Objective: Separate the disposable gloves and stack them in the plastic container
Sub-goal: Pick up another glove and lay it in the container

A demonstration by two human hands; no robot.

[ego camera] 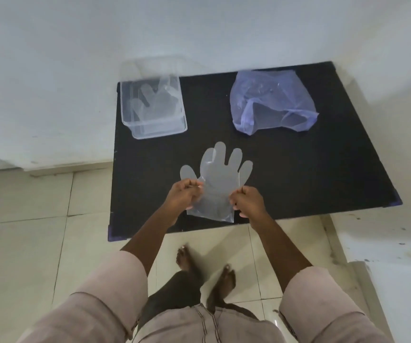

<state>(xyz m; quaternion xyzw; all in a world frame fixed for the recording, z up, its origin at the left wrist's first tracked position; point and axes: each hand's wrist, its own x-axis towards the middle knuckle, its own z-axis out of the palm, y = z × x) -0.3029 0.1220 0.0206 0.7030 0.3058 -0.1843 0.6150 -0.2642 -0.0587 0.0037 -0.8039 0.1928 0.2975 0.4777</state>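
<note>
Nearest, at the front edge of the black tabletop: left hand and right hand curled onto opposite sides of a clear disposable glove, each pinching the film near the cuff, thumb against fingertips. Held taut and spread flat over the tabletop, fingers pointing away, probably to peel stuck layers apart and check that only one sheet remains; a doubled outline at the index finger hints at a second glove clinging. Farther back, by the left rear corner, sits the clear plastic container, open-topped, with flattened gloves already laid inside, within easy reach for stacking. Toward the right rear, well apart from it, lies a crumpled bluish plastic bag, likely the supply.
</note>
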